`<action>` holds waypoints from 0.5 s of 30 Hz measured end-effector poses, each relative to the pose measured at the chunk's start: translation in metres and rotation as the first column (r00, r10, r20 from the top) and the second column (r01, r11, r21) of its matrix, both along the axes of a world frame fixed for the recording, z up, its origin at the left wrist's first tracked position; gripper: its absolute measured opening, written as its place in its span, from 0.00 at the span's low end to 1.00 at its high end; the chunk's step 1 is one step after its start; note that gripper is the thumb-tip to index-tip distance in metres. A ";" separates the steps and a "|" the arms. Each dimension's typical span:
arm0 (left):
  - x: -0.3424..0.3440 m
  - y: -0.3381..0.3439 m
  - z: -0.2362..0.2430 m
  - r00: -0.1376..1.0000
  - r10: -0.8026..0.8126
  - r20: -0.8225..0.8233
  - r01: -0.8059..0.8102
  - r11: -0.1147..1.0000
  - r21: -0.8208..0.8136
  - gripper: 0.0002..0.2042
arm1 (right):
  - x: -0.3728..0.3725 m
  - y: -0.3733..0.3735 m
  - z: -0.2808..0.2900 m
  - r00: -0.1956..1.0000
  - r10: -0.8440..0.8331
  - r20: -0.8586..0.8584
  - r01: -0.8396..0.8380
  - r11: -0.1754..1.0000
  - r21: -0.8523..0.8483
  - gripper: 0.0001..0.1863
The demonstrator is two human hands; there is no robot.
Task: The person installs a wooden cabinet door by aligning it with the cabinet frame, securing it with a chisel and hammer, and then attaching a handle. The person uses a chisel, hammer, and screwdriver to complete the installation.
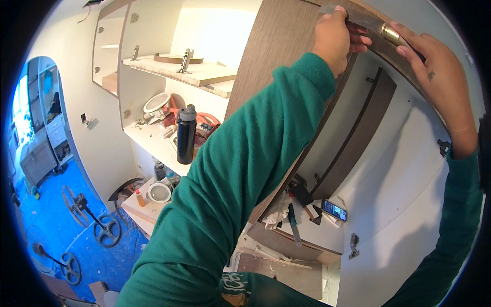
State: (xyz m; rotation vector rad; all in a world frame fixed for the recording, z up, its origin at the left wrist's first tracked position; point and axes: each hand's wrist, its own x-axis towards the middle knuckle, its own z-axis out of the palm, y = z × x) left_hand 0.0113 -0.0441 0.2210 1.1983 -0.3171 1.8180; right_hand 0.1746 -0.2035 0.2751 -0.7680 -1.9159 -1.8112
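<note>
A tall brown wood-grain cabinet panel (pixel 276 41) rises before you, with a white shelf (pixel 171 162) to its left. Along the panel's top edge lies the long dark-bladed tool with a brass-coloured collar (pixel 365 21) — your right hand (pixel 428 56) has its grip clamped on the handle. Your left hand (pixel 335 40) puts its thumb to the blade's pale end, fingers curled below; whether that grip clamps, you cannot tell. A black cylindrical bottle (pixel 186 139) stands upright on the shelf — and low down lies a lit phone (pixel 334 210).
</note>
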 end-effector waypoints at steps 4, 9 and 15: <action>-0.003 0.003 0.004 1.000 -0.007 -0.020 0.008 1.000 0.029 0.21 | -0.004 -0.001 0.002 1.000 0.003 0.003 -0.003 1.000 0.001 0.22; -0.004 0.002 0.007 0.996 -0.029 -0.084 0.031 0.999 0.020 0.21 | -0.011 -0.007 0.010 0.997 0.039 -0.062 -0.046 0.994 -0.101 0.20; -0.006 -0.008 0.002 0.997 0.031 -0.075 -0.029 0.999 0.030 0.21 | -0.010 -0.006 0.013 1.000 -0.009 -0.024 0.007 0.999 -0.048 0.21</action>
